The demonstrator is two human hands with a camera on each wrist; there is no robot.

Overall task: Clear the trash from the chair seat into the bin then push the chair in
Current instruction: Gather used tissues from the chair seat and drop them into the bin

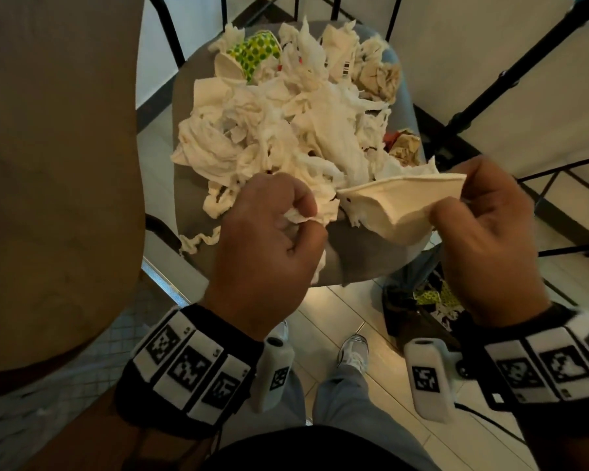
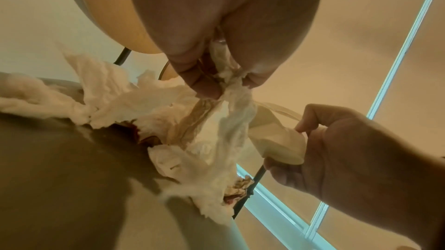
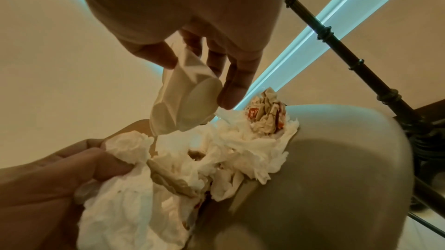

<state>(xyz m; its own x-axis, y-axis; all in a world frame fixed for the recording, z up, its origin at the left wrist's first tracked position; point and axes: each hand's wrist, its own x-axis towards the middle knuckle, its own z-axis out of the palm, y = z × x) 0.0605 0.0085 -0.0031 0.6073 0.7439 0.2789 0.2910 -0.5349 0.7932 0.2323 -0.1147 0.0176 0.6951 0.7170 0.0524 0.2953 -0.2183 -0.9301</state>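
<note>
Trash (image 1: pixel 286 124) is heaping on the chair seat (image 1: pixel 361 256); left hand (image 1: pixel 269 239) is bunching tissue (image 1: pixel 295 215), right hand (image 1: pixel 487 232) is pinching a crushed cup (image 1: pixel 398 202), ready for binning.

The trash pile (image 1: pixel 279 130) lies on the chair seat (image 1: pixel 364 256); the table (image 1: pixel 55 164) stands left, the bin (image 1: pixel 419 311) below right.

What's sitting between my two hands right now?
In the head view, only the crushed paper cup held by the right hand spans it, reaching toward the left hand gripping tissue.
</note>
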